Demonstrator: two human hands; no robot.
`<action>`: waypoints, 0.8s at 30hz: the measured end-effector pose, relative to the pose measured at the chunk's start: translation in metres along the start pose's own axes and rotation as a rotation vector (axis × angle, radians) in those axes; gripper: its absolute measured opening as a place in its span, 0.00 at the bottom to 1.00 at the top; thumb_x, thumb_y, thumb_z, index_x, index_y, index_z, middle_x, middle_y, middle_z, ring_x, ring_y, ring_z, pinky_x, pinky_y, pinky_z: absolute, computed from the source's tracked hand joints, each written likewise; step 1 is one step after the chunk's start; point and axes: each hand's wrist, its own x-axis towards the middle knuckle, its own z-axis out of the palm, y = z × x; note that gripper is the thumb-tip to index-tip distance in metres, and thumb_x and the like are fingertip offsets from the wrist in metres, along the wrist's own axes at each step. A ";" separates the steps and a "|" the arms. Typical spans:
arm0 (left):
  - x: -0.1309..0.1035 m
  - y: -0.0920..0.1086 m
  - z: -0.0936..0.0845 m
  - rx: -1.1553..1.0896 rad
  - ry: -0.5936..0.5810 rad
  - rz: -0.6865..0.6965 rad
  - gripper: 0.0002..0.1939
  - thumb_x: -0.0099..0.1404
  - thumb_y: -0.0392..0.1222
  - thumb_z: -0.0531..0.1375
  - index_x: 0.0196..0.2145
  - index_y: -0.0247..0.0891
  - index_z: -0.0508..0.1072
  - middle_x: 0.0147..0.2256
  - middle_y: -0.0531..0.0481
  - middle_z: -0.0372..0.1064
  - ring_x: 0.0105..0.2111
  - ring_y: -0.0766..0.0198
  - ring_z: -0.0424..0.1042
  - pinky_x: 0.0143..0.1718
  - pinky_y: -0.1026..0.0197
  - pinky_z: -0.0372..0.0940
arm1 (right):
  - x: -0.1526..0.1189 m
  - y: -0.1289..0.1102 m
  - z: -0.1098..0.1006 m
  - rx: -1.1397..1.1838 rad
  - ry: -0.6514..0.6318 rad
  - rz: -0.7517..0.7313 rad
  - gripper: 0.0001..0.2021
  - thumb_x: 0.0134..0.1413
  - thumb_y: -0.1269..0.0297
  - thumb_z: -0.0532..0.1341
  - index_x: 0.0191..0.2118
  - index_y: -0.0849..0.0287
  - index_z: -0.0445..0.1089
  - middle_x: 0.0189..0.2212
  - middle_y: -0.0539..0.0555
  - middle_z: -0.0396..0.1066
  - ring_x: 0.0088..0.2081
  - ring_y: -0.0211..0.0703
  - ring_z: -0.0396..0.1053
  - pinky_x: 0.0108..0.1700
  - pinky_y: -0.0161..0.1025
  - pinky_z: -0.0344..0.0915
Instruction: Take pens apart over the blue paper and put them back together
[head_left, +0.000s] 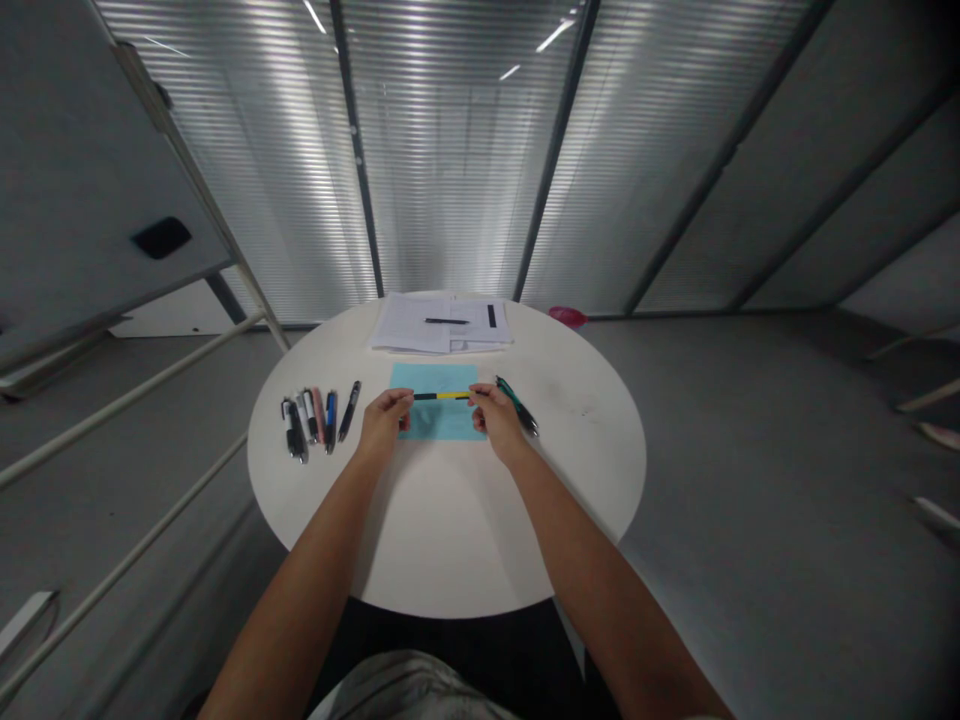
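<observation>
A black and yellow pen [442, 396] is held level between both hands, over a light blue sheet [439, 425] on the round white table. My left hand [388, 415] pinches its black end. At the yellow side, my right hand [493, 412] grips the other end, which the fingers partly cover. Close beyond my right hand lie a green pen [507, 388] and a dark pen beside it, slanting on the table. Left of my left hand a black pen [349, 410] lies alone.
Several pens and markers [309, 420] lie in a row at the table's left. White papers [412, 325] with a dark pen [447, 321] on them are at the far edge of the table [457, 560]. A whiteboard on a metal frame [135, 392] stands at the left.
</observation>
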 end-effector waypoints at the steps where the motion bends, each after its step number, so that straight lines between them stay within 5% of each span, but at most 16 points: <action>1: 0.000 0.000 0.000 0.000 0.002 0.002 0.17 0.49 0.47 0.69 0.34 0.35 0.75 0.19 0.55 0.62 0.17 0.72 0.60 0.20 0.67 0.56 | 0.000 0.000 0.000 -0.002 0.000 -0.002 0.17 0.38 0.57 0.64 0.37 0.57 0.67 0.23 0.44 0.66 0.14 0.27 0.56 0.14 0.29 0.48; 12: -0.001 0.003 0.004 0.024 0.031 0.000 0.16 0.49 0.48 0.68 0.32 0.34 0.75 0.22 0.52 0.64 0.18 0.72 0.60 0.19 0.67 0.55 | 0.004 0.005 -0.001 0.009 0.007 -0.004 0.18 0.37 0.61 0.64 0.38 0.57 0.66 0.22 0.42 0.65 0.14 0.28 0.55 0.14 0.28 0.48; 24: 0.001 -0.001 0.000 0.003 -0.016 0.000 0.18 0.48 0.47 0.69 0.35 0.34 0.76 0.19 0.55 0.61 0.19 0.71 0.60 0.20 0.67 0.56 | 0.000 0.002 0.000 -0.031 -0.022 -0.024 0.17 0.44 0.48 0.63 0.32 0.59 0.68 0.17 0.43 0.61 0.14 0.28 0.54 0.14 0.29 0.48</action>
